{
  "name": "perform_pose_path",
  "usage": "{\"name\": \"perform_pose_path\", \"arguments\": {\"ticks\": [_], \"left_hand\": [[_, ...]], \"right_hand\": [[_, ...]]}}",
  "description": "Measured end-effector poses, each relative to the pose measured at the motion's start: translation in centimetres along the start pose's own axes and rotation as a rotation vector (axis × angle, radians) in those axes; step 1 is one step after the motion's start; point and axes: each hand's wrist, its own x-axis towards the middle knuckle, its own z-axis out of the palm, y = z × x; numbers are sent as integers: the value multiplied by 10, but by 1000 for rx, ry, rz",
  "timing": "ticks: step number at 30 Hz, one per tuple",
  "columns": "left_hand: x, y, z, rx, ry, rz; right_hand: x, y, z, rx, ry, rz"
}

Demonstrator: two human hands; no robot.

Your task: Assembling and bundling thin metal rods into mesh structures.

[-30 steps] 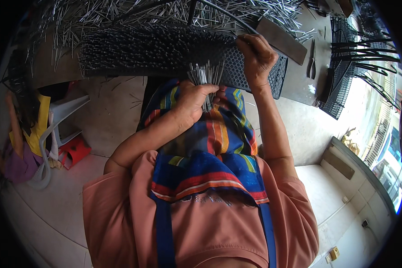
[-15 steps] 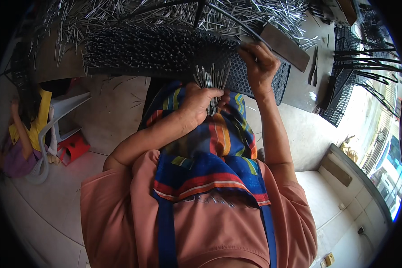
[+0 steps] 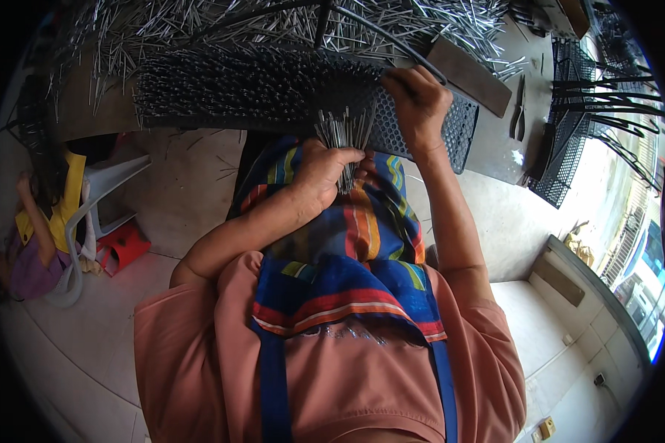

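My left hand [image 3: 324, 173] is closed around a fanned bundle of thin metal rods [image 3: 341, 131], held upright over my lap. The bundle's tops spread out just in front of a long black perforated rack [image 3: 462, 136]. Rows of dark upright rods [image 3: 229, 83] fill the left and middle of this rack, while open round holes show toward its right end. Over those holes, beside the edge of the filled rows, my right hand [image 3: 423, 107] is closed with fingertips pointing down-left. Whatever the right fingers pinch is hidden.
A large heap of loose silvery rods [image 3: 273, 29] covers the far table, crossed by a dark metal bar [image 3: 391, 43]. A brown flat plate [image 3: 471, 77] and pliers [image 3: 520, 111] lie at right. Black mesh racks [image 3: 561, 166] stand beyond. Someone sits by a white chair [image 3: 77, 236] at left.
My right hand has shifted slightly left and toward the filled rows. The left hand with its bundle has moved a little left, and the rack appears slightly further left too.
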Motion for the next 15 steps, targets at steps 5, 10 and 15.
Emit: {"name": "perform_pose_path", "arguments": {"ticks": [5, 10, 15], "left_hand": [[1, 0, 2, -37, 25, 15], [-1, 2, 1, -29, -3, 41], [1, 9, 3, 26, -5, 53]], "right_hand": [[-1, -2, -5, -117, -47, -8], [-10, 3, -4, -114, 44, -12], [0, 7, -5, -141, 32, -6]]}}
